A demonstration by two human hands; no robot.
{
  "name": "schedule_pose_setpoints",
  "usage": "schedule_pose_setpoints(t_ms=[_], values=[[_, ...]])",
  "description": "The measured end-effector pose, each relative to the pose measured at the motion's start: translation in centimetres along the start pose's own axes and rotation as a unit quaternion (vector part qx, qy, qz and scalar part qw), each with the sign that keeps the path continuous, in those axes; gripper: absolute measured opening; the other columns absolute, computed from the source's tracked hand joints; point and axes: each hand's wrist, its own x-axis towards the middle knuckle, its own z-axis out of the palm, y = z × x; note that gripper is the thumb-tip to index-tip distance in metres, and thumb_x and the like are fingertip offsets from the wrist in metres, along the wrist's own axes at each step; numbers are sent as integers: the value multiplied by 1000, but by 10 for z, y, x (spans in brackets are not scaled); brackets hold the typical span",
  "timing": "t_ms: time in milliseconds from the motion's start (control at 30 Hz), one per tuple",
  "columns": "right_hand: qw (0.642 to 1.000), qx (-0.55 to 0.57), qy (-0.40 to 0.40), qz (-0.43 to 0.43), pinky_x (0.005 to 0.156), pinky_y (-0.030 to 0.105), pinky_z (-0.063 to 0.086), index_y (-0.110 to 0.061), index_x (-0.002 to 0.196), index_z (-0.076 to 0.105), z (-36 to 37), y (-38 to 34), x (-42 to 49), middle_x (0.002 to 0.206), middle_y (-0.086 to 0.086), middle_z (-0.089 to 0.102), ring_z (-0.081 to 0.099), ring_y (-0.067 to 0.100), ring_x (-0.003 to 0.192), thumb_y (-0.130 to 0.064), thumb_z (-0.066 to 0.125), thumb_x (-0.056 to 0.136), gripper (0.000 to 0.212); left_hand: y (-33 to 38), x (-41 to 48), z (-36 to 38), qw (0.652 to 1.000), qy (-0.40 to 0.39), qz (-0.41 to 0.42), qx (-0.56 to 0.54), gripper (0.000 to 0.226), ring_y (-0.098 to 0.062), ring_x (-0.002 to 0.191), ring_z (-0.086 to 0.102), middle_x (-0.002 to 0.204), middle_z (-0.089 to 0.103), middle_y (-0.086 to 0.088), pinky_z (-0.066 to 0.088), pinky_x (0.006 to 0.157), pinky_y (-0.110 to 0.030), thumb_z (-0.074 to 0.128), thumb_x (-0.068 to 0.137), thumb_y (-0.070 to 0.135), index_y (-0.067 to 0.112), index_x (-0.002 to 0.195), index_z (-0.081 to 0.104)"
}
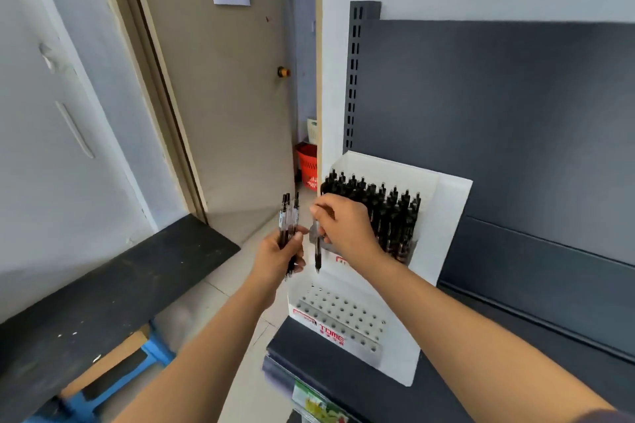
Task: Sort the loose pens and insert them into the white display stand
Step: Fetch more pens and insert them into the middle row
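Pen point(318, 252) hangs near-vertical, tip down; the grip of right hand point(343, 227) pinches its top end. Empty holes point(343, 314) in lower tier of white display stand point(450, 216) sit below, slightly right. Left hand point(276, 257) clutches spare pens point(288, 216), probably four; blurred. Right is nearer.

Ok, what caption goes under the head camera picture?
Right hand holds one pen over the white display stand while the left hand grips a bundle of pens.
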Motion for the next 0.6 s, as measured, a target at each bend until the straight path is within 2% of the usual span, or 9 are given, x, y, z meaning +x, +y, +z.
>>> schedule_pose_setpoints(t_ms=[67, 167, 267, 333, 367, 500, 600], values=[[998, -54, 19, 6, 71, 43, 54, -7, 85, 65, 10, 3, 2, 69, 3, 61, 62, 21, 70, -18, 57, 93, 16, -4, 9, -10, 999, -34, -9, 3, 18, -14, 58, 52, 65, 52, -1, 49, 61, -30, 46, 98, 19, 21, 98, 63], [996, -49, 48, 65, 73, 44, 55, -7, 88, 67, 19, 13, -4, 73, 5, 64, 64, 22, 72, -16, 57, 93, 14, -9, 17, -19, 996, -79, -30, 6, 20, -14, 61, 52, 70, 55, -1, 49, 61, -29, 44, 99, 16, 22, 105, 62], [989, -6, 91, 117, 61, 30, 57, -13, 88, 66, 26, 19, -12, 67, 0, 64, 64, 15, 60, -15, 55, 95, 14, -12, 21, -26, 992, -114, -47, 18, 21, -12, 61, 53, 76, 63, 1, 49, 59, -25, 48, 96, 10, 21, 107, 62], [986, -11, 106, 126, 53, 18, 52, -15, 87, 66, 28, 21, -13, 65, 0, 64, 62, 6, 53, -15, 55, 95, 14, -15, 21, -29, 991, -125, -49, 21, 20, -11, 62, 53, 79, 68, 2, 48, 58, -24, 49, 95, 11, 23, 105, 61], [987, -24, 102, 122, 53, 18, 53, -14, 87, 67, 30, 21, -13, 64, 1, 65, 62, 6, 52, -16, 56, 94, 13, -16, 21, -31, 991, -125, -50, 22, 19, -11, 63, 54, 80, 69, 2, 47, 57, -24, 50, 95, 12, 23, 105, 61], [990, -39, 91, 97, 68, 36, 58, -11, 90, 68, 36, 16, -9, 66, 6, 65, 64, 15, 60, -15, 56, 94, 13, -23, 25, -39, 991, -116, -53, 32, 14, -14, 66, 54, 85, 72, 3, 47, 58, -26, 48, 96, 14, 23, 102, 57], [991, -41, 98, 87, 72, 44, 56, -9, 91, 67, 37, 15, -6, 70, 8, 66, 66, 20, 66, -16, 56, 94, 14, -26, 27, -42, 991, -115, -54, 34, 9, -15, 66, 55, 87, 72, 3, 46, 57, -26, 48, 97, 16, 21, 101, 53]])
